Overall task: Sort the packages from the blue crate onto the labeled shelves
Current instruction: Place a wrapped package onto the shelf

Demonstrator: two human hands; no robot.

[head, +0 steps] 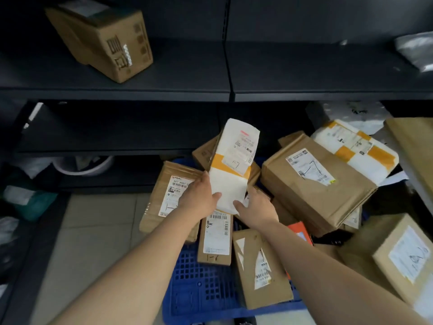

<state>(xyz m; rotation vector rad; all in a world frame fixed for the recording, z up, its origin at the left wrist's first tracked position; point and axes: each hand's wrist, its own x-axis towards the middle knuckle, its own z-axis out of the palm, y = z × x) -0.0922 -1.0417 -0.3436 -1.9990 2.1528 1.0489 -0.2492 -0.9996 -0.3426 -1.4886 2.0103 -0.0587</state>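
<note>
A white package (230, 165) with an orange tape band and a shipping label is raised above the blue crate (201, 285). My left hand (199, 198) grips its lower left edge, thumb on the front. My right hand (255, 209) holds its lower right corner from below. The crate is heaped with several brown cardboard packages; a large one (321, 184) lies at the right and a narrow one (216, 240) sits under my wrists. In front stand dark shelves (164, 90); the upper one carries a cardboard box (103, 41).
A grey plastic bag (414, 50) lies on the upper shelf at the far right. The lowest shelf holds a white basin (84, 165) and soft bags (30, 202) at the left. More boxes (407, 256) pile up at the right. Tiled floor (93, 231) shows left of the crate.
</note>
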